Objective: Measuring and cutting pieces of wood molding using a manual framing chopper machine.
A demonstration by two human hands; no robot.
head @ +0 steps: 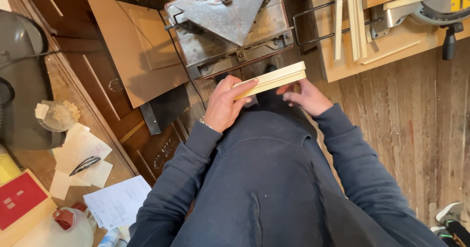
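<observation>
A short stack of pale wooden strips (272, 78) is held level in front of my body, just below a metal floor machine (230, 26) with a triangular steel guard. My left hand (226, 104) grips the stack's left end, fingers wrapped over the top edge. My right hand (304, 96) holds the right end from underneath, partly hidden by the wood. Both arms wear dark blue sleeves, and a thin bracelet shows on the left wrist.
A workbench (387, 46) at the upper right carries long wood strips and a mitre saw (440, 9). Brown boards (139, 51) lean left of the machine. A desk (44, 168) at the left holds papers, glasses, a jar and a red box. Another person's shoe (450, 212) shows at the lower right.
</observation>
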